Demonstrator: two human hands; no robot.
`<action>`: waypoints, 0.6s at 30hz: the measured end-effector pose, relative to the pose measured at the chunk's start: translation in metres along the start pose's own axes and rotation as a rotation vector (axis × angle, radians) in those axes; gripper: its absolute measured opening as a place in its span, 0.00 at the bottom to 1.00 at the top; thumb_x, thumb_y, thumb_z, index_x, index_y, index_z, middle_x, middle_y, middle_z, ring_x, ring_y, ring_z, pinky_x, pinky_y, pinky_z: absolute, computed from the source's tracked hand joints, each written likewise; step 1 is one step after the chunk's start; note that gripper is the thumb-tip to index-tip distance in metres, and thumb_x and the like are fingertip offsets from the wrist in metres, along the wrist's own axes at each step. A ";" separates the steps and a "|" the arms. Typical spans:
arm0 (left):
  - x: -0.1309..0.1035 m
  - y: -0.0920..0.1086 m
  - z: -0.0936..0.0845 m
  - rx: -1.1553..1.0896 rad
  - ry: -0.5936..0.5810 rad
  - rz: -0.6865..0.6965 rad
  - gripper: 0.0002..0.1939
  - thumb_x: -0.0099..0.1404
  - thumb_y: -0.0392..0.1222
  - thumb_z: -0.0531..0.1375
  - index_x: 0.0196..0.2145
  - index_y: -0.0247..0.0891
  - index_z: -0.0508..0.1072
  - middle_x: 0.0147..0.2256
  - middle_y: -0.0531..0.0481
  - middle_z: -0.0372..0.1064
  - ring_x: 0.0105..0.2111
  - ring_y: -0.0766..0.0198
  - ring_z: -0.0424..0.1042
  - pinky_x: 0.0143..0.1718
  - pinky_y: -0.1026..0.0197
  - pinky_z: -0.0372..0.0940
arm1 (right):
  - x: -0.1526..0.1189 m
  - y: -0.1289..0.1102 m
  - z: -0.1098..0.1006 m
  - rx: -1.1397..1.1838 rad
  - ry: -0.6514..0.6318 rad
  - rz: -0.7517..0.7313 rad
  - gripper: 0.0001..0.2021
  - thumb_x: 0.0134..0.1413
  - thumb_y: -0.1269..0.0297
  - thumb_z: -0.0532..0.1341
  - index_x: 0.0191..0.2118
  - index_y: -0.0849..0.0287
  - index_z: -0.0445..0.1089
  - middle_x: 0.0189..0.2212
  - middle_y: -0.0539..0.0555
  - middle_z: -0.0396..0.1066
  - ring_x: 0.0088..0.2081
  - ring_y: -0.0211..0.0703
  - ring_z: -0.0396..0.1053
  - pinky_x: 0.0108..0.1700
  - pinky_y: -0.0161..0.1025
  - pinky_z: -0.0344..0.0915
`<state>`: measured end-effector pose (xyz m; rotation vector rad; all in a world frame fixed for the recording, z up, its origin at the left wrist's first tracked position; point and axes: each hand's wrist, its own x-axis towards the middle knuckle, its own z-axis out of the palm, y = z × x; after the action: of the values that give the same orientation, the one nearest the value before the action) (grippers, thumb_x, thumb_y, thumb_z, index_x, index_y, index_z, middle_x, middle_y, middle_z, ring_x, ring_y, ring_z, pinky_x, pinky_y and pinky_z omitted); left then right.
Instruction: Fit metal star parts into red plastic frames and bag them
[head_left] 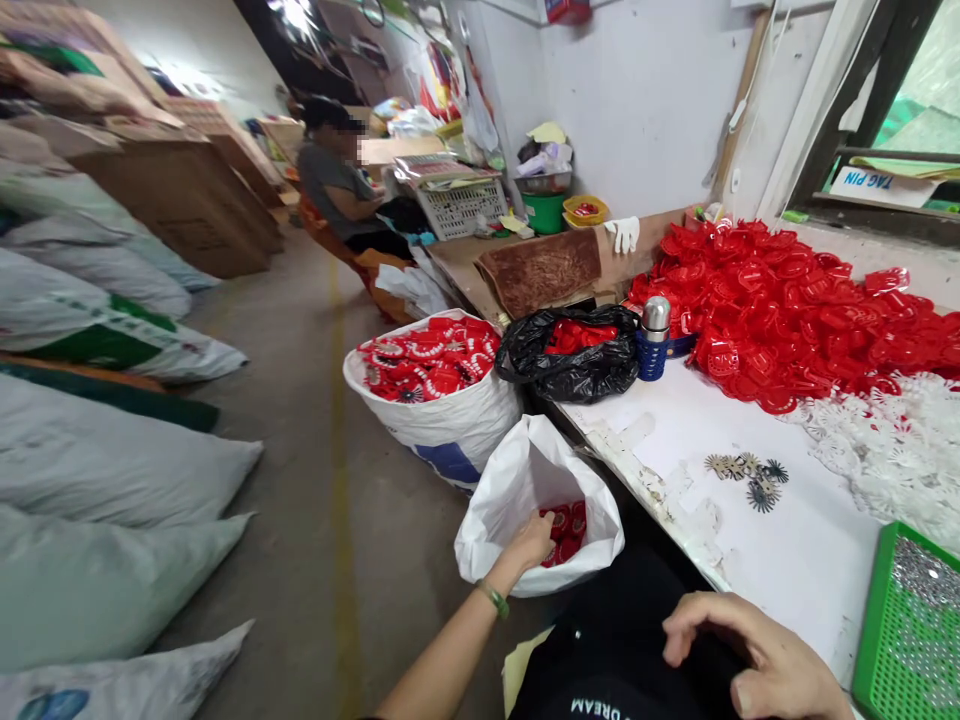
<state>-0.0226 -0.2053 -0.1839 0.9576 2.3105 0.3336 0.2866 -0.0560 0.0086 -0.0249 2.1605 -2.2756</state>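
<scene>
My left hand [531, 540], with a green bangle [493, 598] at the wrist, reaches into the mouth of a white sack [491, 480]. Its visible fingers are stretched out over the red plastic pieces [574, 530] inside; some fingertips are hidden. My right hand [757, 650] hovers above my lap by the table edge, loosely curled, thumb and fingers apart, with nothing between them. On the white table [675, 440] nearest to it lie a few dark and tan spoked discs [750, 475] and a green tray [874, 625] of small shiny round parts.
A fuller white sack [427, 440] of red pieces stands behind. A black plastic bag [592, 370], a flask [654, 340], a red heap [772, 300] and white lacy pieces [892, 450] rest on the table. Stuffed sacks [112, 440] line the left; a person [337, 180] sits farther back.
</scene>
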 end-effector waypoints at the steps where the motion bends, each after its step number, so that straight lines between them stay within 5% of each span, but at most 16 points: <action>1: -0.001 0.002 0.000 0.031 -0.015 -0.008 0.17 0.56 0.31 0.58 0.45 0.32 0.71 0.46 0.36 0.71 0.44 0.50 0.73 0.46 0.54 0.63 | -0.009 0.008 0.000 0.005 0.042 0.020 0.30 0.52 0.41 0.61 0.57 0.52 0.66 0.45 0.58 0.73 0.46 0.47 0.70 0.51 0.44 0.64; 7: -0.001 0.023 -0.006 0.107 -0.085 0.098 0.13 0.65 0.42 0.55 0.44 0.35 0.72 0.44 0.37 0.73 0.47 0.50 0.72 0.47 0.55 0.62 | -0.023 0.024 0.006 -0.034 0.251 0.090 0.26 0.55 0.44 0.61 0.56 0.49 0.66 0.41 0.56 0.73 0.44 0.46 0.70 0.50 0.44 0.64; 14: -0.007 0.045 -0.014 0.152 -0.113 0.231 0.15 0.66 0.41 0.52 0.46 0.33 0.71 0.46 0.35 0.72 0.49 0.48 0.70 0.48 0.53 0.61 | -0.018 0.011 0.020 -0.044 0.276 0.121 0.29 0.49 0.42 0.64 0.52 0.56 0.70 0.39 0.56 0.74 0.42 0.45 0.70 0.48 0.45 0.65; 18: -0.022 0.055 -0.029 0.138 -0.143 0.297 0.11 0.64 0.44 0.55 0.38 0.37 0.73 0.41 0.40 0.74 0.44 0.51 0.73 0.45 0.56 0.62 | -0.025 0.011 0.027 -0.077 0.334 0.170 0.26 0.53 0.45 0.63 0.52 0.56 0.70 0.39 0.56 0.73 0.42 0.45 0.70 0.47 0.46 0.66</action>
<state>0.0019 -0.1818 -0.1268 1.3535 2.0835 0.2193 0.3117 -0.0832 -0.0012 0.5554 2.2899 -2.2309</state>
